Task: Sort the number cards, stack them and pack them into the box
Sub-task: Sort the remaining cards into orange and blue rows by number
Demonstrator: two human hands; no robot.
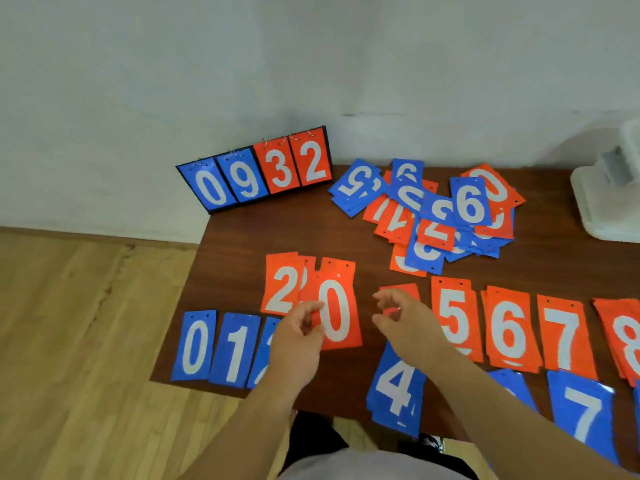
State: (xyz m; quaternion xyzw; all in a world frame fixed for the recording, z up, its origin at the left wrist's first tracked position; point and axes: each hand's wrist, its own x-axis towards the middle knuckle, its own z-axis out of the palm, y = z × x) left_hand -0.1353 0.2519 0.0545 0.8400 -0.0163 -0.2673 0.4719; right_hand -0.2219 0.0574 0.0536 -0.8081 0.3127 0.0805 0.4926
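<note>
Roughly halfway sorted: sorted rows (509, 327) of red and blue along the lower desk (242, 244), mixed heap (433, 216) upper right, nothing stacked or boxed. Left grip (301, 337) pinching red 0 card (337, 306) mid-frame; right grip (405, 322) loosely spread, apparently empty.

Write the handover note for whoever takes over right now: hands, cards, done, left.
Left hand pinches the red 0 card, right of the red 2.
Right hand holds nothing, fingers loosely curled above a partly hidden red card.
Done: red row and blue row partly laid out by number on the table.
Left: sort the mixed pile at the back, then stack and pack.
</note>
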